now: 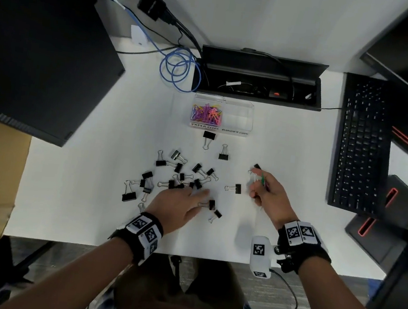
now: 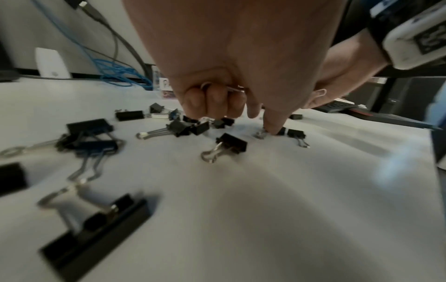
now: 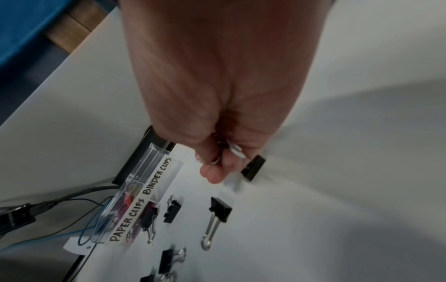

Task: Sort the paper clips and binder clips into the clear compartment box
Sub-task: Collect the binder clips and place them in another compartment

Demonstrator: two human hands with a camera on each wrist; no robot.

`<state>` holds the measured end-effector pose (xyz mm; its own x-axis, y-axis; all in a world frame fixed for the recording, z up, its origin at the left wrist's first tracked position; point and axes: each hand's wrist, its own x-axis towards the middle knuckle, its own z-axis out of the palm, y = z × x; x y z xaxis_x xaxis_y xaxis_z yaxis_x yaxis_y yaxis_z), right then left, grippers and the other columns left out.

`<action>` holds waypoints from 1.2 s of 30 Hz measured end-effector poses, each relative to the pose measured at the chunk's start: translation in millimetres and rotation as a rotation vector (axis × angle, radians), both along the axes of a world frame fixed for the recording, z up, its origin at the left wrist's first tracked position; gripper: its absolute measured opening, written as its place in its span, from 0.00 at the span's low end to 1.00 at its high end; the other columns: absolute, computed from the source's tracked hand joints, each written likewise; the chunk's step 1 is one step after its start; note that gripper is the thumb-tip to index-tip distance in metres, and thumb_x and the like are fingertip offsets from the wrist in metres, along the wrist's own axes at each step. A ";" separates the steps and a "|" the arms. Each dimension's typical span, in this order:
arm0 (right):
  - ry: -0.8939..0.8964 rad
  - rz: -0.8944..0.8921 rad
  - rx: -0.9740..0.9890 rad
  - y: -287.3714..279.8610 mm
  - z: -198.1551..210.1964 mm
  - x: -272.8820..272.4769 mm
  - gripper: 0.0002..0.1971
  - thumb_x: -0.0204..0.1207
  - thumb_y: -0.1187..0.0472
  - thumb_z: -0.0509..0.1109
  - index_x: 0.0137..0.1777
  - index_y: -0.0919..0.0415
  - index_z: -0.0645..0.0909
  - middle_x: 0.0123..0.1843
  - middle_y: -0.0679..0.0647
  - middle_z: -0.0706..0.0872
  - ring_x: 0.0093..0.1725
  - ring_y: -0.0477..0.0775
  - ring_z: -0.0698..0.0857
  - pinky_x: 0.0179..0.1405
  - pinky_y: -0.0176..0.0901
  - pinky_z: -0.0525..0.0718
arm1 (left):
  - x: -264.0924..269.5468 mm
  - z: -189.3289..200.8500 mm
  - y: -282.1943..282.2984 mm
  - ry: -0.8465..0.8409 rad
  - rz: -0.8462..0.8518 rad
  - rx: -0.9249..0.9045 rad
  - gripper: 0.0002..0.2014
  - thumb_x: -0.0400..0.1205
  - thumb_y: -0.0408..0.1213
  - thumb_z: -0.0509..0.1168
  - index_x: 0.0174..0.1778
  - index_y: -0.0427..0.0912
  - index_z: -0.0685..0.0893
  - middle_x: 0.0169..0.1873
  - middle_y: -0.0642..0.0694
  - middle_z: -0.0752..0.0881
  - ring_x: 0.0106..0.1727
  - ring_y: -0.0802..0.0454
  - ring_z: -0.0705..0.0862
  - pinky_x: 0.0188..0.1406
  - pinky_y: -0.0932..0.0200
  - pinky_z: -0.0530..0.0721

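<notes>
The clear compartment box [image 1: 238, 118] stands at the desk's middle back. Its left cell, labelled PAPER CLIPS, holds coloured paper clips [image 1: 206, 113]; the right cell, labelled BINDER CLIPS, shows nothing inside. Several black binder clips [image 1: 177, 174] lie scattered in front. My left hand [image 1: 193, 191] hovers low over them: three fingers [image 2: 212, 101] curl round a silver wire clip [image 2: 207, 85], and one straight finger presses a binder clip [image 2: 281, 131]. My right hand [image 1: 256, 183] grips a few paper clips [image 1: 262, 180], green and white among them, beside another binder clip [image 1: 257, 166].
A black keyboard [image 1: 362, 145] lies on the right and a black computer case [image 1: 38, 52] on the left. An open cable tray [image 1: 258, 84] and a blue cable coil [image 1: 180, 69] sit behind the box. The desk's front edge runs just below my wrists.
</notes>
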<state>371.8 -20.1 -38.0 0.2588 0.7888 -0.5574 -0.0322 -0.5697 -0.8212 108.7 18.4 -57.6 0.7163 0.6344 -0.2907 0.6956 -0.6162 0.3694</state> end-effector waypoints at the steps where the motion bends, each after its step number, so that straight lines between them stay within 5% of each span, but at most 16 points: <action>1: -0.017 -0.008 0.009 -0.1 0.4 2.3 0.16 0.85 0.72 0.57 0.64 0.57 0.79 0.37 0.55 0.79 0.32 0.47 0.77 0.26 0.34 0.72 | -2.0 3.0 4.4 -0.004 0.082 -0.018 0.23 0.85 0.50 0.54 0.77 0.56 0.64 0.52 0.48 0.83 0.45 0.48 0.86 0.39 0.55 0.85; 5: -0.028 -0.120 -0.047 -1.4 0.1 10.8 0.12 0.83 0.71 0.57 0.55 0.58 0.80 0.38 0.55 0.83 0.36 0.52 0.81 0.28 0.38 0.74 | -14.6 3.4 22.4 0.036 0.293 0.004 0.23 0.85 0.48 0.57 0.77 0.51 0.68 0.51 0.47 0.84 0.39 0.48 0.86 0.33 0.55 0.86; 10: -0.022 -0.332 -0.282 12.2 10.5 21.3 0.14 0.75 0.70 0.52 0.32 0.58 0.72 0.28 0.54 0.74 0.25 0.51 0.69 0.25 0.40 0.64 | -12.7 -2.0 16.0 0.078 0.125 0.064 0.25 0.83 0.49 0.58 0.77 0.51 0.69 0.55 0.47 0.85 0.42 0.47 0.88 0.33 0.54 0.86; 13: -0.053 -0.352 -0.284 8.5 8.7 28.8 0.08 0.68 0.61 0.56 0.28 0.58 0.71 0.27 0.53 0.71 0.23 0.52 0.67 0.24 0.40 0.64 | -4.3 1.4 3.4 0.054 0.092 0.042 0.24 0.85 0.47 0.55 0.78 0.52 0.67 0.54 0.50 0.84 0.43 0.49 0.86 0.35 0.55 0.85; 15: -0.128 -0.299 -0.240 1.4 7.7 32.4 0.07 0.63 0.55 0.60 0.30 0.57 0.69 0.28 0.52 0.70 0.29 0.55 0.66 0.29 0.43 0.65 | -0.9 3.1 2.3 0.037 0.127 0.051 0.22 0.85 0.47 0.55 0.77 0.51 0.69 0.53 0.50 0.84 0.42 0.49 0.86 0.35 0.55 0.84; 17: -0.293 -0.173 -0.203 -6.3 3.5 36.6 0.13 0.71 0.52 0.67 0.31 0.58 0.70 0.30 0.50 0.72 0.33 0.54 0.68 0.34 0.45 0.68 | 0.4 4.5 3.6 0.033 0.199 0.063 0.22 0.84 0.47 0.56 0.76 0.50 0.70 0.53 0.48 0.85 0.42 0.47 0.87 0.36 0.53 0.86; 21: -0.465 0.027 -0.121 -10.3 -3.9 32.5 0.14 0.67 0.56 0.82 0.34 0.54 0.77 0.30 0.47 0.75 0.30 0.48 0.71 0.29 0.28 0.70 | -1.4 8.0 2.4 -0.030 0.421 -0.057 0.26 0.85 0.47 0.56 0.79 0.51 0.63 0.57 0.45 0.83 0.48 0.44 0.86 0.42 0.50 0.87; 24: -0.461 0.103 -0.115 -9.3 -13.5 21.2 0.13 0.63 0.61 0.84 0.40 0.59 0.81 0.30 0.47 0.75 0.31 0.49 0.70 0.27 0.28 0.70 | -1.6 7.8 3.2 -0.082 0.579 -0.112 0.28 0.84 0.51 0.57 0.81 0.56 0.57 0.55 0.46 0.83 0.49 0.47 0.86 0.40 0.50 0.87; 29: -0.432 0.125 -0.034 -3.0 -21.3 3.7 0.14 0.64 0.56 0.84 0.41 0.53 0.80 0.37 0.49 0.80 0.33 0.49 0.72 0.30 0.27 0.73 | 14.4 0.6 4.0 -0.022 0.438 -0.187 0.30 0.83 0.54 0.57 0.81 0.60 0.55 0.60 0.43 0.81 0.55 0.44 0.84 0.49 0.50 0.85; 32: -0.447 0.061 0.003 3.0 -19.7 1.7 0.21 0.67 0.54 0.83 0.58 0.48 0.81 0.51 0.47 0.85 0.37 0.47 0.76 0.40 0.23 0.76 | 23.7 3.8 5.3 -0.082 0.421 -0.196 0.27 0.83 0.54 0.58 0.79 0.60 0.61 0.58 0.44 0.80 0.59 0.45 0.82 0.53 0.50 0.84; 36: -0.461 0.130 0.007 7.8 -22.4 5.7 0.37 0.70 0.54 0.81 0.78 0.45 0.71 0.59 0.45 0.81 0.56 0.44 0.77 0.61 0.35 0.74 | 17.8 9.4 16.9 -0.159 0.490 -0.112 0.24 0.84 0.51 0.58 0.77 0.56 0.66 0.57 0.47 0.82 0.54 0.48 0.84 0.48 0.52 0.85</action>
<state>377.5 -12.3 -60.3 0.3767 0.8343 -0.4026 0.4078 -0.5396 -0.7366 126.5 35.3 -48.2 0.3845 0.8772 -0.2876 0.8220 -0.1836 0.5390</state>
